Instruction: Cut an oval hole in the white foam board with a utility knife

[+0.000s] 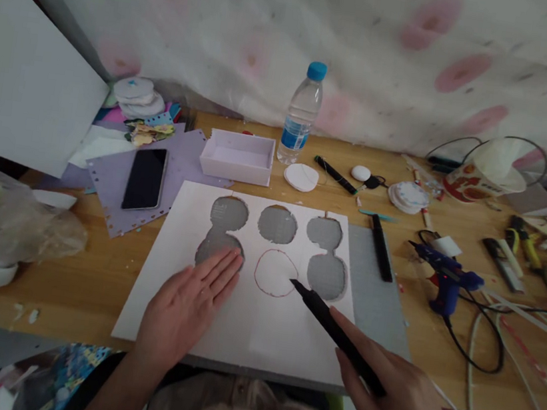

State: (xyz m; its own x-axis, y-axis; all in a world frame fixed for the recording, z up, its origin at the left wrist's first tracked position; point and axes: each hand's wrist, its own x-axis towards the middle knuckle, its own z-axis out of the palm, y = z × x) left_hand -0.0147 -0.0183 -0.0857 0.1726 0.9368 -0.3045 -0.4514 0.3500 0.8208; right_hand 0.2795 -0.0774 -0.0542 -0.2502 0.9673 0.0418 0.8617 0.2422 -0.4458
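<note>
From the head camera, a white foam board sheet [238,321] lies flat on a grey cutting mat [372,299] on the wooden desk [93,275], with five round holes cut through it and one circle outlined in red [275,273] still uncut in the middle of the lower row. The left hand [190,305] rests flat on the sheet, fingers spread narrow and together, its fingertips reaching the edge of the lower left hole. The right hand [398,403] grips a long black craft knife [332,330] along its shaft, the hand low at the sheet's right corner and the blade tip touching the right rim of the red circle. Well apart, on the desk's right side, lies a blue glue gun [447,282]; behind the sheet stand a white shallow box [238,157] and a clear plastic water bottle with a blue cap [301,114], and a black phone [144,178] lies to the left on purple paper.
</note>
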